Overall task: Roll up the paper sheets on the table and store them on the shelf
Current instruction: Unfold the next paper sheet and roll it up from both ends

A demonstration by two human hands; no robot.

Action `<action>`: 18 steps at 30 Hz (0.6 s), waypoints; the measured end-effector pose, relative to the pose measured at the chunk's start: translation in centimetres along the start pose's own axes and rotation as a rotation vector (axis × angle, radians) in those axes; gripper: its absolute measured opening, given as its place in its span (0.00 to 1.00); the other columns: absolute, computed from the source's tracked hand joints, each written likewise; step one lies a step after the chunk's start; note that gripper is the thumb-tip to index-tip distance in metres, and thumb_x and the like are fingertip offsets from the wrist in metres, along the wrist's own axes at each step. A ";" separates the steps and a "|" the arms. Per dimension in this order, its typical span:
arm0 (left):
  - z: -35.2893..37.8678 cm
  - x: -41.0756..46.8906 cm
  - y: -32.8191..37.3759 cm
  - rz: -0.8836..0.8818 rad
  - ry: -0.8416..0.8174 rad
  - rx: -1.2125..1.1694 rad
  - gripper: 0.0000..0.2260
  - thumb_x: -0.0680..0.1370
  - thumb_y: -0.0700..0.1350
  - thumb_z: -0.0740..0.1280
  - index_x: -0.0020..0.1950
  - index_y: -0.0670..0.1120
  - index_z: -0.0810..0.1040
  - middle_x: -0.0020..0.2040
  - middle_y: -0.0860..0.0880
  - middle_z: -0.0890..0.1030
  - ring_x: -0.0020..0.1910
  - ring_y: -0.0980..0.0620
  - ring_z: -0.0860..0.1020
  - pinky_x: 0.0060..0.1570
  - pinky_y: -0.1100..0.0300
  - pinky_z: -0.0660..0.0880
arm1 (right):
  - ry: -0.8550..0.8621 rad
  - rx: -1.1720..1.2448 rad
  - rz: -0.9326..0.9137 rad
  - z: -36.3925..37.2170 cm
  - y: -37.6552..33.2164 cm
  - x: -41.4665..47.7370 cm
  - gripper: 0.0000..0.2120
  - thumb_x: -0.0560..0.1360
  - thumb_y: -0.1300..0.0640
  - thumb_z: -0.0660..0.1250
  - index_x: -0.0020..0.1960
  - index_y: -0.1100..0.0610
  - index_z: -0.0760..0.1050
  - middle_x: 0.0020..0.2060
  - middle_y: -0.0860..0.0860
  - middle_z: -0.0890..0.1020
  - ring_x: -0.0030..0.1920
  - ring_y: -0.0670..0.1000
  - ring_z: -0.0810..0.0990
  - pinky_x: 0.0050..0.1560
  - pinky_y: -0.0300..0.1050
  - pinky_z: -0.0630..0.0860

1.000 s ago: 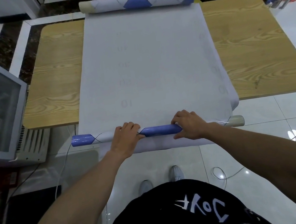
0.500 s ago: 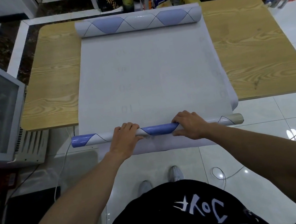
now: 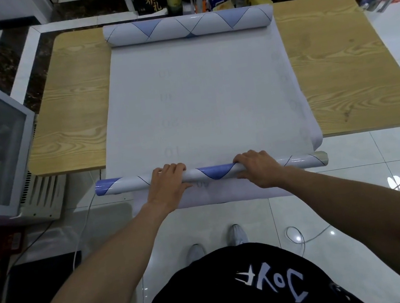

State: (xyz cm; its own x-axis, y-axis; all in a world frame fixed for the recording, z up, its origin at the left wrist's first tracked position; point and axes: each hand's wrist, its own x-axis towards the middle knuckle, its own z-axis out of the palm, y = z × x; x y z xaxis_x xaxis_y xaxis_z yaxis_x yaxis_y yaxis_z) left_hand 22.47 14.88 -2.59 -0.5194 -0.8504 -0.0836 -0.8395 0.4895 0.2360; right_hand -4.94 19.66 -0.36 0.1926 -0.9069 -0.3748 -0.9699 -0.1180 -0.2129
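Surface: light wooden table, pale grey paper sheet spread flat.
Hands: left hand, right hand, fingers curled over thin blue-and-white roll.
Progress: barely begun; rolling, shelving ahead.

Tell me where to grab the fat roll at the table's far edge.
Likely at two spots spread along the far roll, over the top from the near side: it is a long cylinder lying crosswise, the sheet joining its near side.
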 end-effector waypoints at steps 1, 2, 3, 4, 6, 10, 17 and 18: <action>0.1 0.1 -0.1 0.006 0.012 0.009 0.16 0.74 0.54 0.70 0.55 0.46 0.75 0.51 0.49 0.79 0.51 0.46 0.75 0.55 0.52 0.65 | 0.003 -0.002 -0.004 0.1 0.0 0.0 0.22 0.76 0.42 0.64 0.65 0.53 0.68 0.60 0.51 0.73 0.60 0.54 0.70 0.58 0.49 0.66; 0.3 0.1 -0.1 0.018 0.035 0.021 0.15 0.74 0.53 0.70 0.54 0.45 0.76 0.50 0.48 0.79 0.50 0.45 0.76 0.54 0.51 0.67 | 0.002 -0.002 -0.009 0.0 0.1 -0.1 0.26 0.74 0.40 0.66 0.66 0.53 0.68 0.61 0.51 0.72 0.61 0.54 0.68 0.59 0.50 0.66; 0.5 0.0 -0.2 0.031 0.063 0.034 0.14 0.73 0.52 0.70 0.53 0.45 0.77 0.49 0.48 0.79 0.49 0.44 0.77 0.52 0.50 0.68 | 0.001 -0.004 -0.012 0.0 0.1 -0.1 0.29 0.71 0.39 0.68 0.67 0.53 0.68 0.61 0.51 0.70 0.62 0.54 0.67 0.59 0.50 0.66; 0.5 0.0 -0.3 0.038 0.084 0.045 0.13 0.73 0.52 0.71 0.52 0.45 0.78 0.49 0.47 0.79 0.48 0.44 0.77 0.51 0.49 0.70 | 0.004 -0.012 -0.011 -0.1 0.1 0.0 0.30 0.70 0.40 0.70 0.67 0.53 0.68 0.60 0.52 0.70 0.62 0.54 0.67 0.59 0.50 0.66; 0.5 0.0 -0.4 0.032 0.087 0.046 0.14 0.73 0.52 0.70 0.53 0.44 0.78 0.49 0.46 0.79 0.47 0.43 0.77 0.49 0.49 0.70 | 0.020 -0.019 0.001 -0.2 0.1 0.2 0.29 0.72 0.43 0.70 0.68 0.53 0.67 0.60 0.52 0.71 0.61 0.54 0.68 0.59 0.49 0.65; 0.3 0.1 -0.3 -0.013 0.063 -0.002 0.26 0.72 0.57 0.71 0.63 0.43 0.73 0.51 0.46 0.79 0.50 0.44 0.76 0.54 0.47 0.70 | 0.051 0.069 0.037 -0.3 0.2 0.2 0.24 0.74 0.46 0.68 0.65 0.54 0.65 0.58 0.53 0.77 0.57 0.56 0.73 0.57 0.50 0.66; 0.6 0.7 -0.6 -0.006 0.082 0.046 0.14 0.73 0.52 0.72 0.53 0.46 0.75 0.48 0.49 0.78 0.50 0.46 0.76 0.57 0.48 0.68 | 0.057 -0.025 -0.014 0.0 0.7 0.2 0.20 0.79 0.44 0.60 0.65 0.54 0.67 0.59 0.52 0.74 0.59 0.55 0.70 0.56 0.50 0.66; 0.6 0.8 -0.6 0.002 0.099 0.062 0.14 0.73 0.51 0.72 0.52 0.46 0.76 0.48 0.48 0.78 0.49 0.45 0.76 0.56 0.47 0.69 | 0.064 -0.027 -0.013 0.0 0.8 0.2 0.22 0.77 0.43 0.61 0.66 0.54 0.67 0.60 0.52 0.72 0.60 0.55 0.69 0.57 0.50 0.66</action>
State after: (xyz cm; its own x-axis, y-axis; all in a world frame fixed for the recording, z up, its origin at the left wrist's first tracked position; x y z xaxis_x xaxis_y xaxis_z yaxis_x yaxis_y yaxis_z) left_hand 22.46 14.00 -3.42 -0.5057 -0.8626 0.0138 -0.8480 0.5000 0.1755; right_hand -5.69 19.37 -0.60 0.1960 -0.9290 -0.3140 -0.9713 -0.1399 -0.1924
